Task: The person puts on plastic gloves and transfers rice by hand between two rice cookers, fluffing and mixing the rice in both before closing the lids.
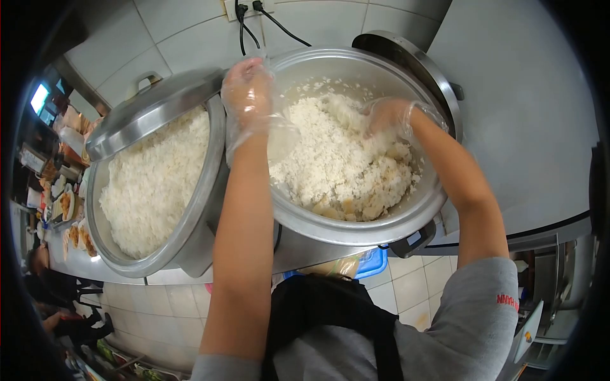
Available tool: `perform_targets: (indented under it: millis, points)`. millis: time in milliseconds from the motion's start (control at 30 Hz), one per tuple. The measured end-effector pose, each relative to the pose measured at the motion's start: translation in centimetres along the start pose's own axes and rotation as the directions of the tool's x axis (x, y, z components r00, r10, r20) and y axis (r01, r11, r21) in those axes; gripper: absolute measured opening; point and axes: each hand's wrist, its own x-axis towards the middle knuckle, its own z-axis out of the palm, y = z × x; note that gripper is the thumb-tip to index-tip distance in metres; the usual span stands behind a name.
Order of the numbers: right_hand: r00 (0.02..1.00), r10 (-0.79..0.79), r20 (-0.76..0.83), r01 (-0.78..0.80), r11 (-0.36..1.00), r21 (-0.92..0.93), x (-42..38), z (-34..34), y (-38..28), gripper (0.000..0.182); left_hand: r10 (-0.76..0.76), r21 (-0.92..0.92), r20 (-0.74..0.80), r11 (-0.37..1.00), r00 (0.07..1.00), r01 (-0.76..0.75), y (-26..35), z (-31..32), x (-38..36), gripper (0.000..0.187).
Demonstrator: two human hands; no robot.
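A large round metal rice cooker pot (356,236) holds white cooked rice (330,152), loose and clumped, with browner lumps near the front. My left hand (249,92), in a clear plastic glove, is closed over the pot's left rim. Inside the pot, at its right side, my right hand (389,117) is down among the rice, also gloved in clear plastic. Its fingers are smeared by motion and partly covered by rice, so I cannot tell how they are bent.
To the left stands a second cooker (190,238) full of rice (155,190), its metal lid (159,108) tilted over the back. Another lid (413,60) leans behind the first pot. Black plugs (241,11) hang on the tiled wall. A grey surface (515,120) is at right.
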Motion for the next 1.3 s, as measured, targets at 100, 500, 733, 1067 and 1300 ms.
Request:
perform_targets:
  millis: [100,500,733,1067,1300]
  points:
    - [0.99,-0.112,0.089,0.122,0.987,-0.107,-2.6,-1.6,-5.2,0.07,0.417,0.541,0.045,0.754,0.908,-0.373,-0.5,0.1,0.5,0.014]
    - [0.783,-0.494,-0.378,0.323,0.843,-0.431,11.2,2.8,-12.5,0.051,0.693,0.685,0.191,0.413,0.695,-0.6,2.3,0.4,-1.3,0.011]
    - [0.745,-0.547,-0.382,0.387,0.821,-0.419,21.6,5.8,-9.7,0.047,0.631,0.679,0.281,0.402,0.723,-0.614,1.7,0.3,-1.3,0.012]
    - [0.874,-0.451,0.182,0.461,0.647,-0.608,-3.0,7.0,-9.5,0.074,0.514,0.681,0.351,0.433,0.782,-0.59,1.2,0.2,-1.2,0.012]
    - [0.876,-0.441,-0.195,0.382,0.881,-0.279,-4.4,2.1,-5.9,0.076,0.523,0.682,0.374,0.404,0.766,-0.609,0.1,0.3,-0.9,0.013]
